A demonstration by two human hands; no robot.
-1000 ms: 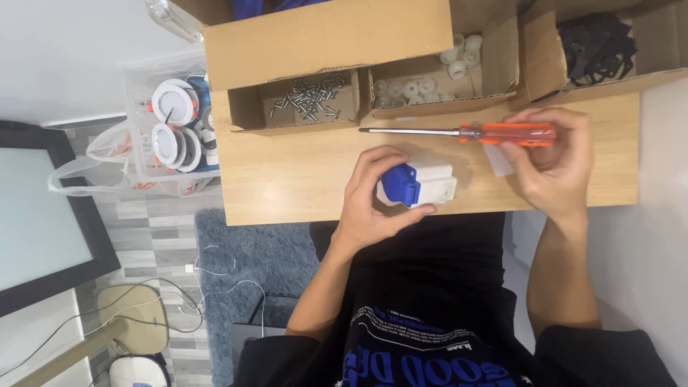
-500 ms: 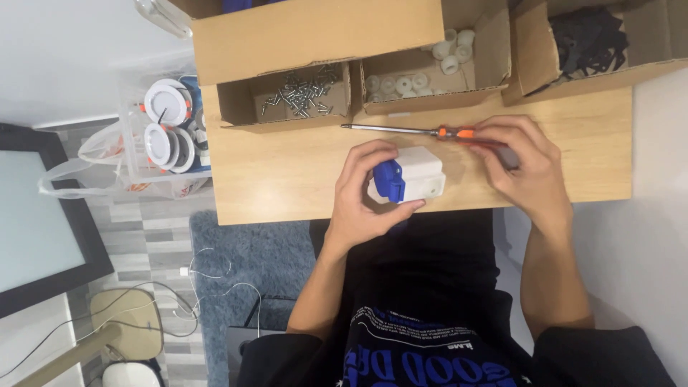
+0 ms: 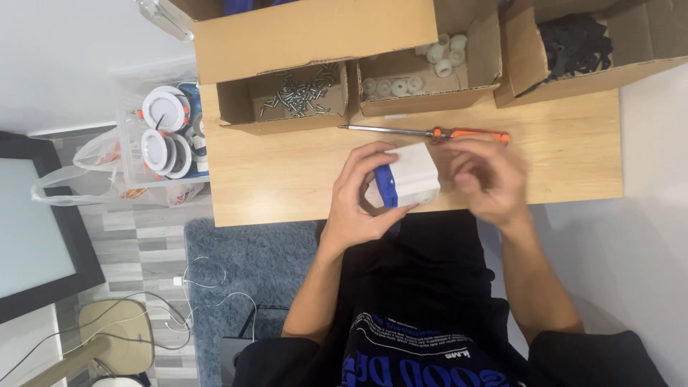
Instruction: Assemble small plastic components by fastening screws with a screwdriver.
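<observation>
left hand [image 3: 356, 204]: fingers wrapped around white-and-blue plastic block [image 3: 407, 178], unchanged | right hand [image 3: 487, 175]: has released orange-handled metal screwdriver [image 3: 430, 132], fingers loosely curled just below it

My left hand [image 3: 358, 197] sits just left of centre with its fingers curled closed in a clasp, thumb low and fingertips up toward 12 o'clock, the bare forearm running back toward 7 o'clock. My right hand [image 3: 487, 175] lies at 3 o'clock from it, palm down, fingers loosely bent and blurred. That bare forearm slants back toward 5 o'clock.
</observation>
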